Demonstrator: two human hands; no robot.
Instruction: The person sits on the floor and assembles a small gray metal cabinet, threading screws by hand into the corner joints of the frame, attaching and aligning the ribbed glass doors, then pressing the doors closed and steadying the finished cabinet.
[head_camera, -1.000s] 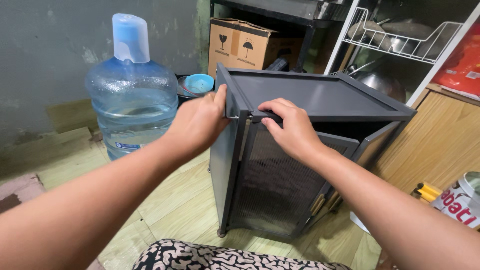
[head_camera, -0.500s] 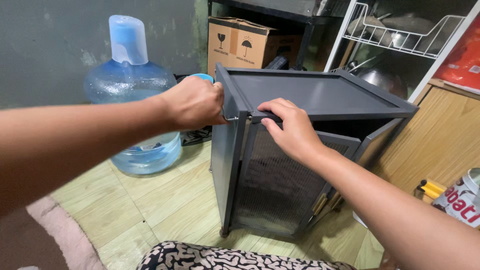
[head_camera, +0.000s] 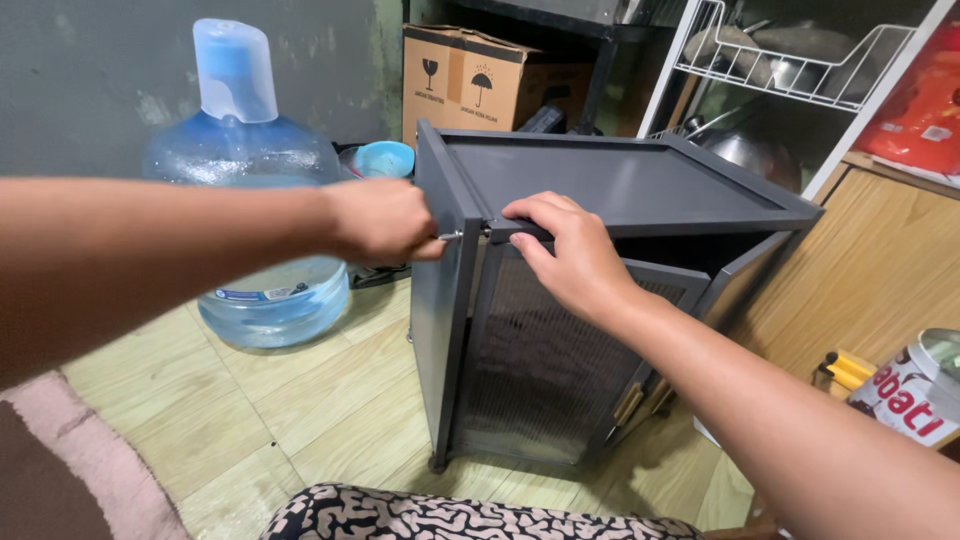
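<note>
— On the tiled floor (head_camera: 300, 400), where is the cabinet?
— The dark grey metal cabinet (head_camera: 600, 180) stands between a blue water jug (head_camera: 250, 200) and a wooden cupboard (head_camera: 880, 260). Your left hand (head_camera: 380, 220) is closed around a small metal tool (head_camera: 450, 237) at its top front corner.
— And the other?
— Your right hand (head_camera: 570, 250) curls over the top edge, fingers (head_camera: 530, 210) gripping above the mesh door (head_camera: 540, 370).

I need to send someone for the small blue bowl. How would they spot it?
Start at the big water jug on the floor. Between it and the dark grey cabinet, below the cardboard box, sits the bowl. It is the only small light-blue dish there.
</note>
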